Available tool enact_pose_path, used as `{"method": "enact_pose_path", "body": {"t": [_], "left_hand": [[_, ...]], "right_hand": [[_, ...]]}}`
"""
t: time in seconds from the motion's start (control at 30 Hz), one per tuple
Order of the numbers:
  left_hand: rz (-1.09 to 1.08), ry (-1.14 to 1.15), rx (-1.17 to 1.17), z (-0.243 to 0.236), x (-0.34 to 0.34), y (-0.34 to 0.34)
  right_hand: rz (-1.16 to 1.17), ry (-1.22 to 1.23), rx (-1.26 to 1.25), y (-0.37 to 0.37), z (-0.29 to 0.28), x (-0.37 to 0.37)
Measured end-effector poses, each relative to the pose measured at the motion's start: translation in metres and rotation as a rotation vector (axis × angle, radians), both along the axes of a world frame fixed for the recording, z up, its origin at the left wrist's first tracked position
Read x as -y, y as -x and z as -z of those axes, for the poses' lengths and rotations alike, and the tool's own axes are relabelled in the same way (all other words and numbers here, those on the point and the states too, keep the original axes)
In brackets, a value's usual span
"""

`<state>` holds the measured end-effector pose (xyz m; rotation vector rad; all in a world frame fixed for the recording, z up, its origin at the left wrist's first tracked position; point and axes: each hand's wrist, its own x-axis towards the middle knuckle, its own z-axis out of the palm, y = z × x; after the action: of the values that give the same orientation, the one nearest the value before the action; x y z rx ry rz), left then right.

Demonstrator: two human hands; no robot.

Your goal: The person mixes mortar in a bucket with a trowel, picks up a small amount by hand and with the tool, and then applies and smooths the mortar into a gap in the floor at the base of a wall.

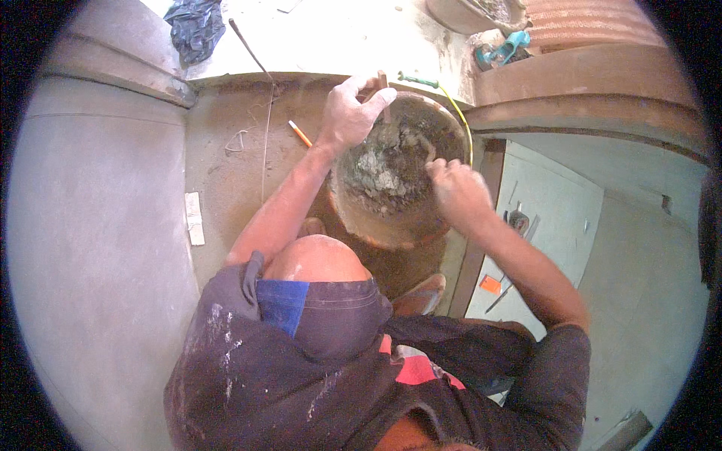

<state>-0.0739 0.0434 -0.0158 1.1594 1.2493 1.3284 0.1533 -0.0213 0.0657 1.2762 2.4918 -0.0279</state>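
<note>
A round, brown-rimmed basin (361, 219) sits on the floor before me, holding a lumpy grey mix (380, 173) that looks like wet cement or mortar. At its far left rim, my left hand (353, 113) is closed around a narrow brown piece (385, 98), perhaps a handle; its lower end points into the basin. My right hand (460, 192) makes a fist over the basin's right side. A small pale part (429, 149) shows just beyond its fingers, but what it grips is too blurred to name. Pale dust covers the left hand.
Left of the basin lie an orange stick (299, 134) and a thin wire (266, 143). A black plastic bag (195, 30) and a yellow-green cord (460, 113) are farther off. At right, a pale board (556, 203) bears thin tools and an orange piece (490, 284). Walls flank both sides.
</note>
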Motion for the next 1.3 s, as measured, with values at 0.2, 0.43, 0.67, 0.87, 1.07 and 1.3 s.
{"method": "enact_pose_path", "body": {"t": [0.2,0.43,0.67,0.87,1.07,1.3], "left_hand": [[-0.016,0.0,-0.021,0.005,-0.001,0.001],[-0.022,-0.001,-0.052,-0.001,0.006,0.005],[-0.005,0.004,-0.045,-0.007,0.003,0.002],[-0.034,0.027,-0.029,-0.006,0.004,0.001],[-0.026,0.027,-0.043,0.0,0.005,0.011],[-0.034,0.003,-0.13,-0.002,0.001,-0.003]], "right_hand": [[-0.021,0.113,-0.006,0.002,-0.026,0.032],[0.229,0.277,0.063,-0.002,-0.095,0.033],[0.241,0.273,0.109,-0.023,-0.016,0.008],[0.202,0.223,0.175,0.001,-0.076,-0.013],[0.186,0.214,0.245,-0.003,-0.073,-0.011],[0.656,0.693,-0.283,-0.008,0.006,0.003]]}}
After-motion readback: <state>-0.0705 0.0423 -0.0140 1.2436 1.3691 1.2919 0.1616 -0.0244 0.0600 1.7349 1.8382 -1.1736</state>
